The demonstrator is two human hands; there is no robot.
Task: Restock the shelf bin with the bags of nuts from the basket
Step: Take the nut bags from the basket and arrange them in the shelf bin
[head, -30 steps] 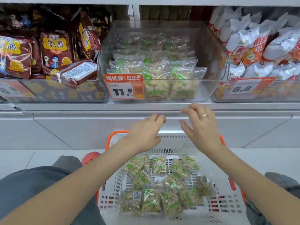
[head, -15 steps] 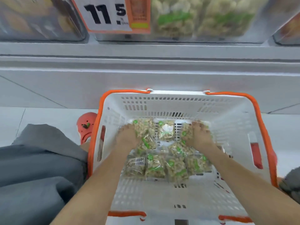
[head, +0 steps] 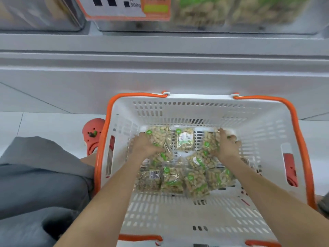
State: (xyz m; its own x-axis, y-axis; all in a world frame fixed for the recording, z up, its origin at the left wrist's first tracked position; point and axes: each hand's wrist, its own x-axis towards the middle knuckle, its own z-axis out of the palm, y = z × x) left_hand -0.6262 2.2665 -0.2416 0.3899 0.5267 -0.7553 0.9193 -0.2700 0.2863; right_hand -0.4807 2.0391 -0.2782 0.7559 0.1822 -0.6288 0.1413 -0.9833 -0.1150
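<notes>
— What's nearest to you from where you stand?

— A knee in grey cloth (head: 35, 184) on the left, then two bare forearms reaching down into a white slotted plastic basket with orange handles (head: 178, 216) that sits on the pale tiled floor (head: 44, 125).

— And the hands?

— Both are down among the clear bags of nuts with green round labels (head: 179, 179), which lie heaped in the far half of the basket's bottom. The left hand (head: 147, 146) lies on a bag at the left of the heap, fingers curled down onto it; the grip looks closed over the plastic, though the fingertips are hidden among the bags. The right hand (head: 226, 145) is at the right of the heap, its fingers bent round the edge of another bag there, holding it.

— Anything lifted?

— No, every bag I can see rests in the basket. One bag (head: 184, 139) lies between the two hands, touched by neither.

— What's beyond the basket?

— A red clog-like shoe (head: 92, 134) just beside its left wall. Past that, the grey base panel of the shelf unit (head: 160, 75). On the shelf above stands a clear plastic shelf bin (head: 231, 15) with more bags of nuts in it, blurred, and an orange-edged price card (head: 124, 8) on its front. Another clear bin (head: 35, 13) stands to its left.
</notes>
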